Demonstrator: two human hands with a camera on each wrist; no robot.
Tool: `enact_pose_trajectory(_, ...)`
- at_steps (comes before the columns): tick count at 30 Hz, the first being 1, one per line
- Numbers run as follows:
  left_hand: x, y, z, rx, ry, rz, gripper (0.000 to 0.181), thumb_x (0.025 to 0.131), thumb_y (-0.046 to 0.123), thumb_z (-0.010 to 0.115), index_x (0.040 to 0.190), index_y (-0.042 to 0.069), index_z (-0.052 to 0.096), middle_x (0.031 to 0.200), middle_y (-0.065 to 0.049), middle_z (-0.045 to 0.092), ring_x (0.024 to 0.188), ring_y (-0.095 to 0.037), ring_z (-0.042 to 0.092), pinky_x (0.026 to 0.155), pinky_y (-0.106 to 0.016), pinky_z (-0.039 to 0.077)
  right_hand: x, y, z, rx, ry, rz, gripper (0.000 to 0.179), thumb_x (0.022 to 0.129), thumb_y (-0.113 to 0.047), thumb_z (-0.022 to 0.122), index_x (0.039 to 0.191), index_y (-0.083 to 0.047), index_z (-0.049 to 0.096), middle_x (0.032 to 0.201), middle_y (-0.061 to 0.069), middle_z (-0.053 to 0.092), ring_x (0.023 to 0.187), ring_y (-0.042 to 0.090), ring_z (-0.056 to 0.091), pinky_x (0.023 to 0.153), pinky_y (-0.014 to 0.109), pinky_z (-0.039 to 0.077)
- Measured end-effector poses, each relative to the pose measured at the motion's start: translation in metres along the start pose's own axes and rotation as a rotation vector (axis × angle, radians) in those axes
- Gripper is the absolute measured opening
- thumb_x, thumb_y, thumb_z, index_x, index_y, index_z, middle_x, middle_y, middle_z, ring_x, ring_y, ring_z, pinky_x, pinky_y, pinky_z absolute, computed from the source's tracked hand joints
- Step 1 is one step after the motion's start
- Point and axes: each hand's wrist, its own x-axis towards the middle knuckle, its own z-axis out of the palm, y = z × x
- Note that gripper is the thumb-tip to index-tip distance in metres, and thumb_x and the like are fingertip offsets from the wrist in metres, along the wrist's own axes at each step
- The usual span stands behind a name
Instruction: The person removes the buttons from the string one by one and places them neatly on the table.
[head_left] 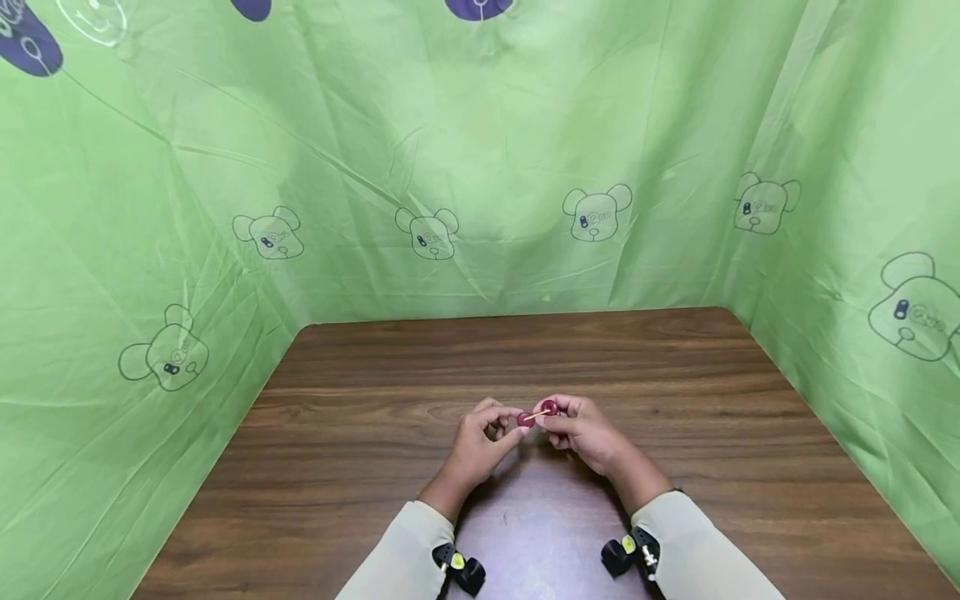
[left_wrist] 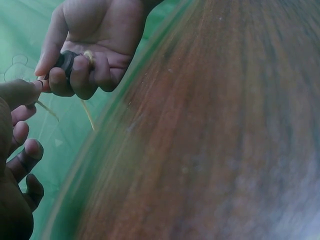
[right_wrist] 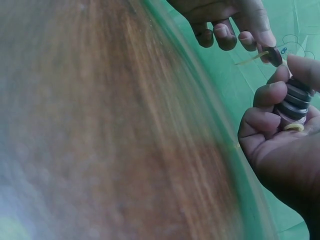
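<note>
Over the middle of the table, my left hand [head_left: 480,440] pinches a small dark-red disc [head_left: 525,420] between thumb and index finger, its other fingers loosely bent. Close beside it my right hand [head_left: 592,435] grips a short stack of dark, round, ridged discs [right_wrist: 295,100], with fingers curled around it. One red end of that stack [head_left: 551,407] shows in the head view. A thin yellow cord [head_left: 537,414] spans between the two red pieces. Loose cord [left_wrist: 48,111] hangs below the hands in the left wrist view, and a yellow loop [right_wrist: 294,127] sticks out at the stack's lower end.
Under the hands lies a brown wood-grain table [head_left: 360,467]. Green cloth [head_left: 510,275] printed with bear faces hangs around its back and sides. Each sleeve carries a small black wrist camera [head_left: 468,575].
</note>
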Motion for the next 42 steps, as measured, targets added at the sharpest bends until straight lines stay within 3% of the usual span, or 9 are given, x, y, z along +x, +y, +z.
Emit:
enact_pose_trajectory(7,-0.001,-0.002,0.000,0.000,0.000,0.007,0.019,0.090,0.007,0.088,0.109,0.008,0.085,0.088,-0.021,0.066,0.073,-0.036,0.061,0.068,-0.020,0.047,0.000,0.002,0.000,0.014,-0.018,-0.022,0.007,0.106,-0.005,0.062,0.101,-0.007,0.066,0.081,-0.006,0.061,0.067,0.008,0.051,0.063,0.023,0.043)
enact_pose_trajectory(16,0.000,-0.006,-0.003,0.033,0.018,-0.017,0.018,0.089,0.009,0.090,0.107,0.011,0.086,0.090,-0.016,0.068,0.076,-0.032,0.063,0.071,-0.024,0.051,0.001,0.001,0.001,0.015,0.021,-0.041,0.014,0.105,0.000,0.056,0.095,-0.008,0.061,0.077,-0.006,0.058,0.066,0.008,0.049,0.062,0.022,0.041)
enact_pose_trajectory(23,0.002,-0.008,-0.007,0.037,0.014,-0.041,0.019,0.089,0.010,0.090,0.108,0.010,0.086,0.093,-0.011,0.069,0.082,-0.035,0.066,0.077,-0.034,0.055,0.002,0.000,-0.001,0.024,0.053,-0.032,0.014,0.104,-0.001,0.057,0.094,-0.009,0.062,0.077,-0.005,0.058,0.066,0.008,0.050,0.061,0.022,0.042)
enact_pose_trajectory(29,0.001,-0.009,-0.010,0.040,0.013,-0.037,0.019,0.089,0.010,0.089,0.108,0.010,0.086,0.098,-0.014,0.071,0.084,-0.035,0.067,0.079,-0.035,0.056,0.001,0.001,-0.001,0.015,0.061,-0.045,0.015,0.105,-0.002,0.058,0.093,-0.011,0.063,0.078,-0.006,0.058,0.067,0.008,0.051,0.061,0.022,0.043)
enact_pose_trajectory(36,0.001,-0.014,-0.014,0.036,0.041,-0.049,0.019,0.089,0.013,0.090,0.108,0.011,0.086,0.103,-0.017,0.074,0.089,-0.039,0.065,0.082,-0.043,0.056,0.001,0.003,-0.002,0.009,0.084,-0.048,0.013,0.103,-0.002,0.059,0.094,-0.010,0.063,0.078,-0.005,0.059,0.066,0.008,0.051,0.061,0.022,0.044)
enact_pose_trajectory(42,0.002,-0.019,-0.019,0.038,0.072,-0.073,0.021,0.088,0.013,0.091,0.108,0.011,0.087,0.106,-0.017,0.073,0.099,-0.037,0.066,0.087,-0.043,0.056,0.001,0.002,-0.004,0.013,0.102,-0.043,0.012,0.103,-0.001,0.060,0.095,-0.008,0.063,0.078,-0.005,0.059,0.067,0.008,0.051,0.062,0.022,0.044)
